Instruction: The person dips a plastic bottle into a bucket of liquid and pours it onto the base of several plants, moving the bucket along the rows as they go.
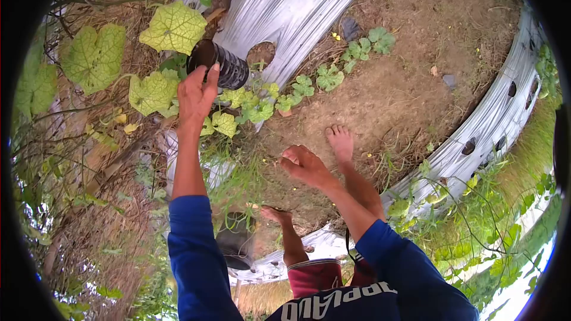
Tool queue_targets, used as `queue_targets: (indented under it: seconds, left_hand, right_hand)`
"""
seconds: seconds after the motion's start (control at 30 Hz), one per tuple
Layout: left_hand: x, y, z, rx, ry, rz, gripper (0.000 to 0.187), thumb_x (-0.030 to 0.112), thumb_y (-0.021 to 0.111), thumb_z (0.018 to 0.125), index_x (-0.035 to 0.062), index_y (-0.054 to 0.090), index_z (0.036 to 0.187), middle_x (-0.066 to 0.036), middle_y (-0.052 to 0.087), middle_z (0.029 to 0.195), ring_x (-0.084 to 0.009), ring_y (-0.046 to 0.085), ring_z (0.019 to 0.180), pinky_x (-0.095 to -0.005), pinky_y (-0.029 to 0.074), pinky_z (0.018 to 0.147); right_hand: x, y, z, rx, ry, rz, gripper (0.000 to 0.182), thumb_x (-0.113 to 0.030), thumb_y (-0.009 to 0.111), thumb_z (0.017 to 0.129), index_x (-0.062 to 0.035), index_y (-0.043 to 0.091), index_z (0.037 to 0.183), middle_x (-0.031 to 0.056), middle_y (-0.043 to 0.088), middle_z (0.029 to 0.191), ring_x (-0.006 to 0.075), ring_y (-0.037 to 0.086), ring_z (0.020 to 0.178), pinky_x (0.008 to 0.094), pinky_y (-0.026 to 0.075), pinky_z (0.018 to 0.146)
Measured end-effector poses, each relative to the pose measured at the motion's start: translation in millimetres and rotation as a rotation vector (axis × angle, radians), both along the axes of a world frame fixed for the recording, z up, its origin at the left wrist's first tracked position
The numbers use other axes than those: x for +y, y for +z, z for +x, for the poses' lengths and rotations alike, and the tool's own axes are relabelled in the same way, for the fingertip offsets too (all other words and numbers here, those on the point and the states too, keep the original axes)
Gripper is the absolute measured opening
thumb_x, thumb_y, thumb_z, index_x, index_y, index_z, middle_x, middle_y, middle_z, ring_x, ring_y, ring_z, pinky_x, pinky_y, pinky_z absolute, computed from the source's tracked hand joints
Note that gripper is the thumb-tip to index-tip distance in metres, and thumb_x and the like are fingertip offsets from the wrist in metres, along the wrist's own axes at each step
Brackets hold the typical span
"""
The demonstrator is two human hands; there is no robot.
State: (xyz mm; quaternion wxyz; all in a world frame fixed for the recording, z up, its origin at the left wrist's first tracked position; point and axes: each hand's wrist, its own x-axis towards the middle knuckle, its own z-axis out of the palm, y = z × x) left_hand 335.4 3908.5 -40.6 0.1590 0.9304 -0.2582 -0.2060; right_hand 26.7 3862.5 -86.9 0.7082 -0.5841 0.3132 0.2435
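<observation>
My left hand [197,96] reaches out at the upper left, its fingers and thumb closed on the rim of a black ribbed cylindrical container [231,70]. The container lies tilted on its side, its dark mouth toward me and to the left. Large yellow-green vine leaves [173,27] surround it, next to silver plastic mulch [285,6] with a round hole [260,54] cut in it. Over the soil path, my right hand [306,166] is curled with its fingers drawn together. Whatever it may hold is hidden.
A leafy vine [329,77] trails across the bare soil [410,83]. Another strip of silver mulch with holes [476,137] curves along the right. A dark bucket [235,244] stands by my feet [340,142]. Dry straw and stems [83,202] cover the left side.
</observation>
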Motion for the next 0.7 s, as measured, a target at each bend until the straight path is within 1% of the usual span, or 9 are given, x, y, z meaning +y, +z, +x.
queue_targets:
  seconds: [0.13, 0.17, 0.27, 0.43, 0.5, 0.57, 0.63, 0.67, 0.7]
  left_hand:
    - [12, -14, -32, -0.052, 0.017, -0.076, 0.044, 0.033, 0.061, 0.090, -0.0023, 0.046, 0.069, -0.015, 0.039, 0.056, -0.0258, 0.035, 0.051, -0.0395, 0.034, 0.051]
    - [14, -17, -36, -0.051, 0.023, -0.068, 0.044, 0.033, 0.061, 0.090, -0.0023, 0.046, 0.069, -0.015, 0.039, 0.056, -0.0258, 0.035, 0.051, -0.0395, 0.034, 0.051]
    - [15, -29, -36, 0.143, 0.108, -0.024, 0.044, 0.034, 0.062, 0.089, -0.0026, 0.049, 0.070, -0.016, 0.044, 0.058, -0.0254, 0.039, 0.052, -0.0392, 0.035, 0.052]
    - [28, -53, -22, 0.149, 0.109, -0.043, 0.046, 0.040, 0.058, 0.089, -0.0029, 0.052, 0.074, -0.016, 0.046, 0.060, -0.0272, 0.041, 0.056, -0.0405, 0.037, 0.056]
    - [38, -65, -7, 0.263, 0.237, -0.092, 0.049, 0.044, 0.057, 0.089, -0.0036, 0.052, 0.074, -0.016, 0.045, 0.061, -0.0289, 0.044, 0.058, -0.0414, 0.036, 0.056]
    - [36, -69, 9, 0.237, 0.315, -0.055, 0.051, 0.048, 0.058, 0.086, -0.0019, 0.059, 0.078, -0.016, 0.052, 0.067, -0.0272, 0.050, 0.064, -0.0415, 0.042, 0.059]
    - [33, -69, 24, 0.403, 0.583, 0.035, 0.051, 0.052, 0.060, 0.082, 0.0013, 0.067, 0.085, -0.014, 0.062, 0.081, -0.0262, 0.057, 0.074, -0.0400, 0.051, 0.066]
    - [34, -71, 29, 0.421, 0.613, 0.014, 0.046, 0.052, 0.063, 0.078, 0.0083, 0.066, 0.091, 0.002, 0.047, 0.068, -0.0141, 0.041, 0.058, -0.0339, 0.043, 0.058]
    - [32, -71, 32, 0.422, 0.617, 0.013, 0.046, 0.052, 0.063, 0.078, 0.0083, 0.066, 0.091, 0.002, 0.047, 0.068, -0.0141, 0.041, 0.058, -0.0339, 0.043, 0.058]
  right_hand:
    - [-1, -6, 0, 0.004, 0.017, -0.013, 0.046, -0.041, 0.058, 0.088, -0.0034, 0.057, 0.113, 0.0175, 0.059, 0.110, 0.0294, 0.060, 0.097, 0.0381, 0.048, 0.084]
    - [-2, -5, 1, 0.020, 0.039, -0.015, 0.044, -0.040, 0.058, 0.089, -0.0044, 0.057, 0.115, 0.0155, 0.059, 0.112, 0.0261, 0.061, 0.096, 0.0361, 0.048, 0.084]
    - [0, -7, 1, -0.020, 0.036, -0.030, 0.045, -0.040, 0.058, 0.089, -0.0036, 0.057, 0.115, 0.0164, 0.060, 0.111, 0.0266, 0.061, 0.096, 0.0361, 0.048, 0.084]
    - [-1, 0, 7, 0.022, 0.052, 0.012, 0.046, -0.041, 0.058, 0.089, -0.0023, 0.057, 0.114, 0.0167, 0.061, 0.110, 0.0260, 0.061, 0.097, 0.0357, 0.048, 0.084]
    - [0, 0, 6, 0.034, 0.054, 0.029, 0.046, -0.041, 0.058, 0.089, -0.0019, 0.057, 0.113, 0.0168, 0.061, 0.109, 0.0258, 0.061, 0.097, 0.0358, 0.048, 0.084]
    - [5, -3, 2, 0.008, 0.019, 0.012, 0.046, -0.041, 0.058, 0.090, -0.0016, 0.057, 0.112, 0.0166, 0.061, 0.109, 0.0254, 0.061, 0.097, 0.0361, 0.049, 0.084]
    - [8, -2, 0, 0.009, 0.020, 0.018, 0.046, -0.041, 0.059, 0.089, -0.0014, 0.057, 0.112, 0.0166, 0.061, 0.109, 0.0254, 0.061, 0.097, 0.0362, 0.049, 0.083]
    - [9, -3, 0, 0.008, 0.016, 0.020, 0.046, -0.042, 0.059, 0.089, -0.0012, 0.057, 0.112, 0.0166, 0.061, 0.109, 0.0254, 0.061, 0.097, 0.0363, 0.049, 0.083]
    - [9, -3, 1, 0.008, 0.021, 0.020, 0.046, -0.042, 0.059, 0.089, -0.0012, 0.057, 0.112, 0.0166, 0.061, 0.109, 0.0254, 0.061, 0.097, 0.0363, 0.049, 0.083]
